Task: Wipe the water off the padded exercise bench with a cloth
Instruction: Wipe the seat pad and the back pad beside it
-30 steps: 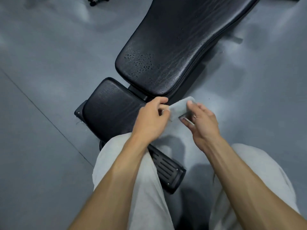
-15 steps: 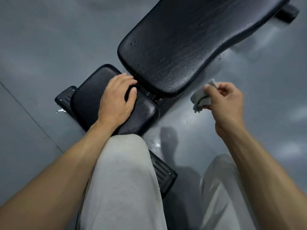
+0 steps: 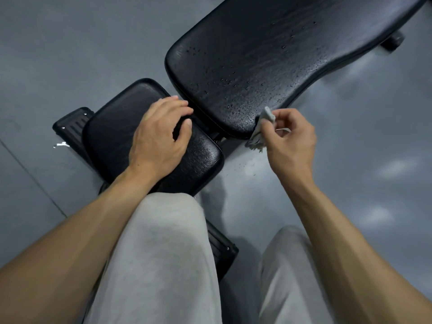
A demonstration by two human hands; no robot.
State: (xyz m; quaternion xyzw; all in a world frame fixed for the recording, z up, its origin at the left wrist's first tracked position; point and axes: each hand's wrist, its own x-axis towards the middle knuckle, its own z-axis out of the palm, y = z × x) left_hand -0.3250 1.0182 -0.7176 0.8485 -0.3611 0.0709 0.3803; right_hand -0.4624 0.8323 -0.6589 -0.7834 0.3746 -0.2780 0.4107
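wiping looks about to start: droplets (image 3: 224, 80) dot the near end of the long back pad (image 3: 268, 54), and none of it looks dried yet. right hand (image 3: 289, 141) pinches a small grey cloth (image 3: 261, 127) between thumb and fingers, right at that pad's near right edge. left hand (image 3: 161, 136) lies flat, fingers relaxed, on the smaller seat pad (image 3: 112, 127), likely as a brace. next move calls for laying the cloth flat on the wet pad and sweeping across the drops.
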